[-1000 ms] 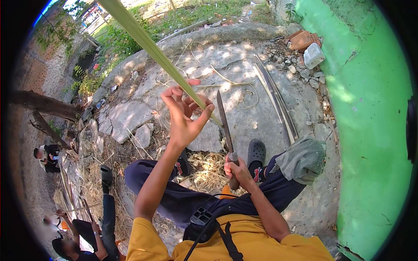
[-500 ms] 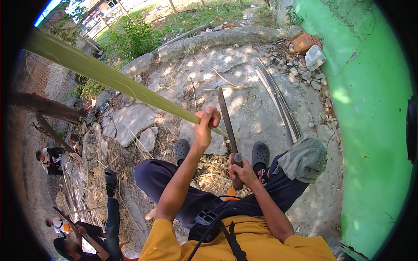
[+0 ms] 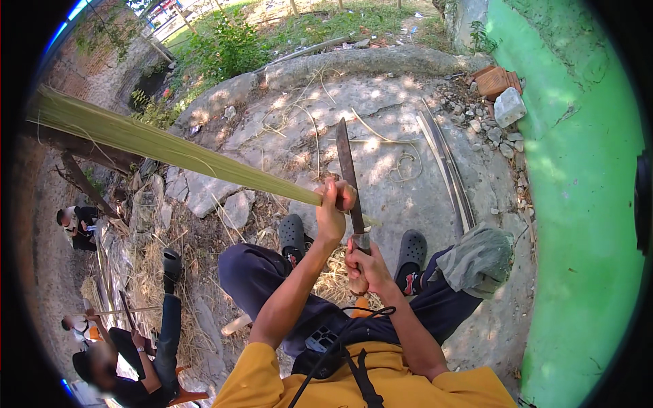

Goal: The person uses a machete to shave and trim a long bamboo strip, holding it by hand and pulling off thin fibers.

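Note:
My left hand [image 3: 333, 209] is closed around a long green bamboo strip [image 3: 177, 151] near its narrow end; the strip runs up to the far left. In my right hand [image 3: 369, 265] is the wooden handle of a long straight-bladed machete [image 3: 348, 163], its dark blade pointing away from me. Just right of my left hand the blade crosses the strip, whose short tip shows beyond it. Whether the edge touches the strip I cannot tell. A grey cloth [image 3: 476, 262] covers my right knee, and pale shavings [image 3: 333, 275] lie between my feet.
Several long split strips [image 3: 445, 170] lie on the cracked concrete [image 3: 388, 197], with thin curled strips left of them. Rubble, bricks [image 3: 495, 83] and a white block [image 3: 509, 107] line the green wall [image 3: 578, 238]. Other people [image 3: 122, 367] sit at the left, one holding a long blade.
The machete and my right hand have moved up and left, closer to my left hand. My left hand has shifted slightly right and down with the bamboo strip. The view has turned a little.

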`<state>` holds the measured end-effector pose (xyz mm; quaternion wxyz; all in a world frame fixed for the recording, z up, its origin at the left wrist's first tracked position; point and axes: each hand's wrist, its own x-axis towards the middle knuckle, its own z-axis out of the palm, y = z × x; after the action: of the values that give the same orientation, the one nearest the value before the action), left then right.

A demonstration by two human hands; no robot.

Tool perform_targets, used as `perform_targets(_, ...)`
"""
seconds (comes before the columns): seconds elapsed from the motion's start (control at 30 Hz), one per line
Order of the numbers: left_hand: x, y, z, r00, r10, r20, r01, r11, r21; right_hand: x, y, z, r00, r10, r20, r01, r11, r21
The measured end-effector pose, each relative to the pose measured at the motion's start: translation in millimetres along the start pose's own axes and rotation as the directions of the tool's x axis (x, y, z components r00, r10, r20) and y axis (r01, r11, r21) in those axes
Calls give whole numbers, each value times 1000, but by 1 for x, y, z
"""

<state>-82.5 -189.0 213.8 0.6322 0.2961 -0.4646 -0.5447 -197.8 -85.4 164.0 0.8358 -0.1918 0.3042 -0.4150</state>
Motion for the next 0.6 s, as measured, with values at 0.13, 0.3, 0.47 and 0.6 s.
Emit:
perform_targets(0.13, -8, 11, 4, 997, 9, -74, -13, 998, -58, 6, 13, 5, 996, -83, -41, 77, 990, -118)
perform_targets(0.3, -22, 13, 7, 999, 38, -7, -37, 998, 53, 5, 17, -2, 993, -43, -112, 36, 997, -63)
perform_targets(0.47, -22, 18, 12, 998, 61, -18, -61, 998, 3, 0, 5, 6, 999, -45, 25, 46, 999, -19)
perform_targets(0.6, -23, 17, 4, 997, 79, -8, -79, 997, -8, 12, 21, -4, 998, -39, 42, 38, 999, 35)
